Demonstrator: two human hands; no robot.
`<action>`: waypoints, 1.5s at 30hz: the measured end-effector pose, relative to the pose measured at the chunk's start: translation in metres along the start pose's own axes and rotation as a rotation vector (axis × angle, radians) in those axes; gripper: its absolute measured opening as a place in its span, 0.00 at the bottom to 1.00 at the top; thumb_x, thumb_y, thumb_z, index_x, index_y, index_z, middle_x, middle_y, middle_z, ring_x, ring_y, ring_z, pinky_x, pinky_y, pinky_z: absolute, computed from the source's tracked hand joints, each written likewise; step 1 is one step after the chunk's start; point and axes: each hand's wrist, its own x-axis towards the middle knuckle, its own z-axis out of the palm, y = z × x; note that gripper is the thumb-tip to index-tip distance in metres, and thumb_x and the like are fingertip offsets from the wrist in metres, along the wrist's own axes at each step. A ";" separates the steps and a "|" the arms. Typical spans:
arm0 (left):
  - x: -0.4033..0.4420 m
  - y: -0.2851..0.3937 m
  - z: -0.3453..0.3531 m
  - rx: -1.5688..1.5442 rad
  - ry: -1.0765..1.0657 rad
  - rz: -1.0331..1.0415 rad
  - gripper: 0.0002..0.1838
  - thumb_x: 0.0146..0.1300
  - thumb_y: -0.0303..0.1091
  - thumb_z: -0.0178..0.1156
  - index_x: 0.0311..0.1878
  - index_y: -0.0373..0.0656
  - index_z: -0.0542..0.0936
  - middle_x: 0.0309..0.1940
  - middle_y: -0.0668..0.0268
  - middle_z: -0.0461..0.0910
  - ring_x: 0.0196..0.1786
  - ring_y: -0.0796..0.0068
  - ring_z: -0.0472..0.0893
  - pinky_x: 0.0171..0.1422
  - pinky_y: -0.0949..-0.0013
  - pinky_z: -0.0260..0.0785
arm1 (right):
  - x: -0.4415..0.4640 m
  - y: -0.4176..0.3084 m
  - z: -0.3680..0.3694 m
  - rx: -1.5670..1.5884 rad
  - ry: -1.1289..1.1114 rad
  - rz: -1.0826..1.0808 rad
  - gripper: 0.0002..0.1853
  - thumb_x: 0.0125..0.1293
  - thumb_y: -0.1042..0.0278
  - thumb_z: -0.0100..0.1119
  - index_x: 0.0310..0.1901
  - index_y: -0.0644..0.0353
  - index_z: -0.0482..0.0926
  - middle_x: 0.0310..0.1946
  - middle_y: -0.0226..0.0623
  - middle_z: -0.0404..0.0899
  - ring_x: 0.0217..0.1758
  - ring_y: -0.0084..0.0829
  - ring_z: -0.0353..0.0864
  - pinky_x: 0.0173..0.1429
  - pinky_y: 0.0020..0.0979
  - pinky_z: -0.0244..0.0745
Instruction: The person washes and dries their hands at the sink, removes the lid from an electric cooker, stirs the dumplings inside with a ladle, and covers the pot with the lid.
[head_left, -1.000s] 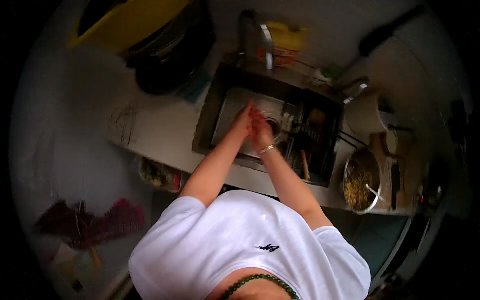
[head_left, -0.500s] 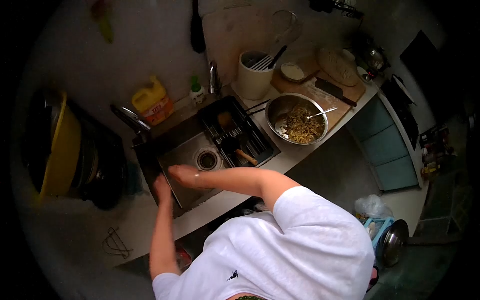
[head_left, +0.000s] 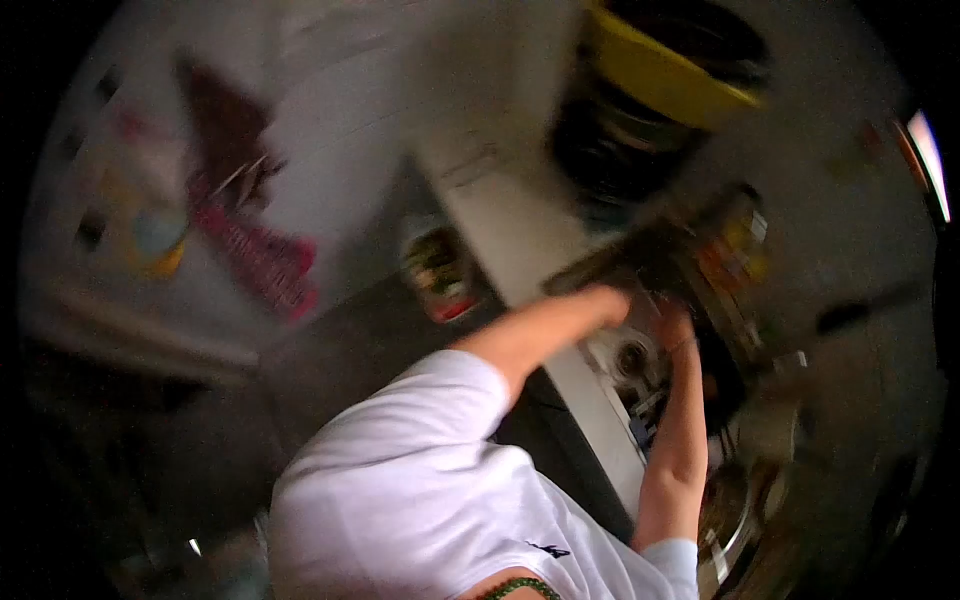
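Both of my hands reach over the metal sink (head_left: 604, 352), and motion blur smears everything around them. My left hand (head_left: 608, 302) is at the sink's near left end, its fingers too smeared to make out. Close beside it, my right hand (head_left: 677, 322) hangs over the basin, fingers blurred as well. Whether either hand holds anything cannot be seen. The round drain (head_left: 632, 357) lies just below the hands in the view.
A yellow basin (head_left: 650, 62) stands above dark items at the counter's far end. The pale counter (head_left: 500, 215) runs along the sink. A blurred yellow jug (head_left: 738, 248) is behind the sink. A container with red (head_left: 440, 275) sits lower, and a pink cloth (head_left: 262, 258) is at left.
My view has swung round strongly to the left, so the sink now appears at the right and the yellow basin at the top. Both hands are still at the sink.
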 end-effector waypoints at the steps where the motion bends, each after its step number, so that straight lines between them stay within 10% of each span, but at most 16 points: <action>1: -0.021 -0.011 0.002 0.243 0.115 0.074 0.16 0.62 0.39 0.50 0.51 0.44 0.74 0.53 0.57 0.73 0.54 0.63 0.73 0.58 0.59 0.66 | -0.018 -0.009 -0.003 0.105 -0.135 0.128 0.27 0.66 0.57 0.47 0.64 0.56 0.59 0.56 0.42 0.70 0.58 0.40 0.69 0.58 0.36 0.68; 4: -0.070 -0.006 -0.012 0.727 0.287 0.097 0.22 0.58 0.39 0.58 0.55 0.44 0.73 0.54 0.54 0.72 0.56 0.56 0.71 0.60 0.58 0.63 | -0.051 -0.019 -0.004 0.630 -0.231 0.437 0.30 0.64 0.55 0.49 0.65 0.58 0.58 0.63 0.44 0.62 0.64 0.42 0.63 0.63 0.39 0.64; 6: -0.129 -0.017 -0.066 0.745 0.738 0.251 0.17 0.55 0.32 0.58 0.48 0.40 0.75 0.46 0.54 0.75 0.49 0.55 0.75 0.51 0.58 0.67 | -0.056 -0.075 -0.077 0.310 -0.175 0.359 0.28 0.63 0.58 0.54 0.63 0.60 0.62 0.62 0.44 0.63 0.64 0.42 0.63 0.62 0.41 0.66; 10: -0.309 -0.005 -0.203 0.400 1.598 0.341 0.19 0.55 0.29 0.57 0.51 0.38 0.71 0.49 0.52 0.70 0.49 0.58 0.72 0.51 0.59 0.66 | -0.031 -0.117 -0.104 0.379 0.025 0.086 0.30 0.61 0.61 0.58 0.63 0.56 0.61 0.64 0.42 0.60 0.65 0.41 0.61 0.65 0.40 0.63; 12: -0.404 -0.002 -0.278 0.988 2.153 0.160 0.29 0.55 0.32 0.60 0.59 0.35 0.63 0.53 0.47 0.66 0.60 0.47 0.63 0.62 0.53 0.58 | -0.016 -0.176 -0.130 0.479 0.078 -0.195 0.30 0.61 0.62 0.58 0.64 0.55 0.61 0.64 0.41 0.60 0.66 0.41 0.60 0.66 0.40 0.61; 16: -0.534 0.084 -0.351 1.186 2.435 0.168 0.28 0.57 0.35 0.60 0.58 0.37 0.63 0.55 0.46 0.66 0.59 0.50 0.67 0.57 0.56 0.65 | 0.019 -0.352 -0.180 0.569 0.186 -0.464 0.32 0.54 0.66 0.64 0.61 0.56 0.64 0.58 0.45 0.67 0.61 0.46 0.66 0.63 0.39 0.63; 17: -0.552 0.099 -0.357 1.191 2.423 0.195 0.28 0.57 0.35 0.60 0.58 0.37 0.63 0.55 0.46 0.66 0.59 0.50 0.67 0.57 0.56 0.65 | 0.026 -0.395 -0.189 0.644 0.176 -0.573 0.31 0.55 0.66 0.63 0.61 0.56 0.63 0.58 0.46 0.67 0.61 0.46 0.65 0.64 0.38 0.61; 19: -0.584 0.120 -0.364 0.850 1.965 -0.381 0.18 0.55 0.36 0.61 0.46 0.36 0.72 0.43 0.50 0.75 0.52 0.52 0.73 0.50 0.57 0.68 | 0.045 -0.482 -0.202 0.737 0.169 -0.685 0.31 0.56 0.67 0.62 0.61 0.57 0.62 0.60 0.45 0.65 0.63 0.44 0.64 0.65 0.36 0.60; 22: -0.599 0.115 -0.353 1.264 1.691 -0.168 0.13 0.54 0.38 0.61 0.30 0.35 0.76 0.36 0.53 0.76 0.42 0.50 0.75 0.45 0.57 0.67 | 0.082 -0.594 -0.202 0.964 0.350 -0.936 0.33 0.58 0.70 0.60 0.64 0.58 0.58 0.65 0.40 0.59 0.69 0.37 0.56 0.69 0.33 0.52; 24: -0.600 0.117 -0.338 1.333 1.368 0.510 0.13 0.54 0.38 0.61 0.31 0.35 0.77 0.34 0.52 0.75 0.41 0.52 0.74 0.45 0.59 0.67 | 0.100 -0.657 -0.212 1.257 0.338 -0.942 0.34 0.62 0.63 0.57 0.67 0.59 0.54 0.68 0.39 0.54 0.71 0.31 0.49 0.71 0.33 0.45; 26: -0.598 0.143 -0.327 0.619 1.191 0.319 0.09 0.57 0.33 0.58 0.35 0.35 0.78 0.40 0.57 0.75 0.48 0.62 0.73 0.54 0.65 0.64 | 0.116 -0.709 -0.213 1.705 -0.231 -0.844 0.32 0.68 0.51 0.43 0.68 0.57 0.51 0.69 0.38 0.49 0.72 0.34 0.47 0.72 0.33 0.45; 30: -0.547 0.162 -0.270 0.409 1.283 0.758 0.17 0.62 0.38 0.53 0.46 0.34 0.73 0.47 0.58 0.73 0.52 0.65 0.72 0.57 0.66 0.63 | 0.091 -0.791 -0.250 2.369 -0.415 -0.572 0.27 0.68 0.62 0.45 0.67 0.58 0.56 0.69 0.37 0.51 0.71 0.35 0.50 0.73 0.36 0.44; 33: -0.548 0.157 -0.212 0.133 1.269 0.962 0.23 0.66 0.42 0.48 0.55 0.33 0.69 0.52 0.59 0.71 0.55 0.67 0.71 0.60 0.67 0.62 | 0.154 -0.804 -0.237 2.621 -0.547 -0.861 0.26 0.65 0.56 0.51 0.60 0.61 0.65 0.57 0.42 0.69 0.57 0.34 0.70 0.63 0.36 0.64; 39: -0.563 0.064 -0.219 0.186 1.196 0.656 0.21 0.64 0.40 0.50 0.54 0.34 0.70 0.50 0.59 0.72 0.53 0.68 0.72 0.58 0.67 0.63 | 0.103 -0.763 -0.285 1.791 -0.073 -0.587 0.23 0.56 0.54 0.60 0.47 0.63 0.74 0.39 0.39 0.76 0.45 0.28 0.73 0.58 0.29 0.64; 45: -0.543 -0.023 -0.237 0.211 1.098 0.355 0.20 0.63 0.38 0.52 0.53 0.34 0.71 0.47 0.60 0.74 0.51 0.68 0.73 0.57 0.68 0.65 | 0.046 -0.769 -0.268 1.802 0.307 -0.609 0.36 0.56 0.40 0.56 0.55 0.64 0.66 0.58 0.43 0.59 0.65 0.35 0.55 0.68 0.36 0.48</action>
